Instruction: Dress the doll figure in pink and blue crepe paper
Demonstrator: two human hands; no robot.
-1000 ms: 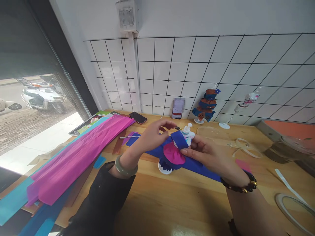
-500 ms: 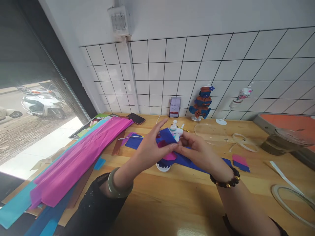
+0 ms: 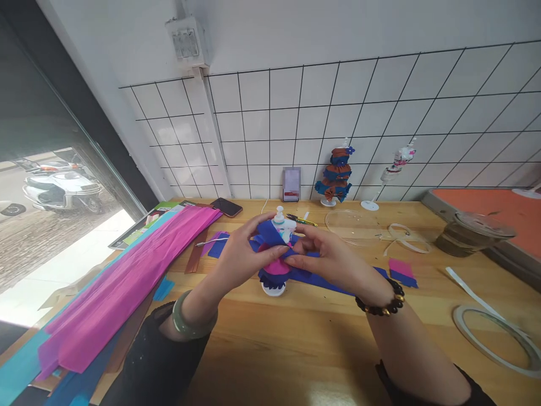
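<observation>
Figurine [image 3: 285,230], small and white, stood in the head view at the middle of the wooden table [image 3: 270,344], between the person's two hands. Below its pink skirt [image 3: 276,267] came a dark frill and a round white base [image 3: 274,291]. A blue paper band [image 3: 267,232] crossed its upper body.

The left hand [image 3: 236,260] was closed around the figurine's left side, thumb pressed in front and fingers behind, presumably to keep band and body steady together. The right hand [image 3: 332,262] was curled at the other side, thumb and forefinger nearly meeting on what looked like the band's edge, perhaps to hold it snug; the exact pinch was too small to tell.

A long blue strip [image 3: 323,281] lay beneath the right hand. Just beyond, a yellow-and-black box cutter [image 3: 302,220] lay flat, likely kept there for easy reach. Against the far wall leaned an upright phone [image 3: 291,185], probably so its screen faced the worker. To its right stood a brown-and-blue ruffled figurine [image 3: 337,176], plausibly a sample in sight. Pink sheets [image 3: 139,282] were stacked lengthwise at left; a tape roll [image 3: 462,330] lay near right.
</observation>
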